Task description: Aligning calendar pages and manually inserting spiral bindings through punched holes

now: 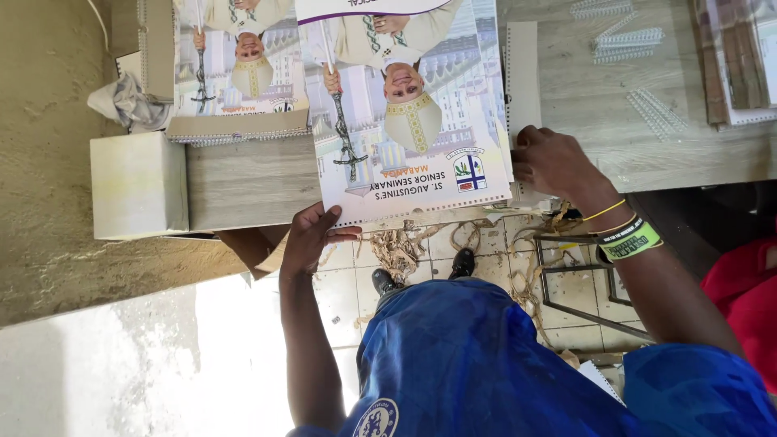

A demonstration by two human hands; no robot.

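A stack of large glossy printed sheets [405,105], showing a robed figure before a building, lies on a pale wooden table [243,182] and overhangs its near edge. My left hand [312,236] grips the near edge of the stack, thumb on top. My right hand [554,162] holds the right edge, its fingers curled over the sheets. That wrist wears a yellow-green band and a thin yellow one [627,239]. My blue shirt [486,364] fills the lower part of the view.
A second, wire-bound stack of the same prints [239,73] lies to the left, with a white box [137,184] and crumpled cloth [129,101] beside it. Loose binding wires [639,48] lie far right. Below are a tiled floor with paper scraps [396,247], a metal frame [566,283] and something red [749,283].
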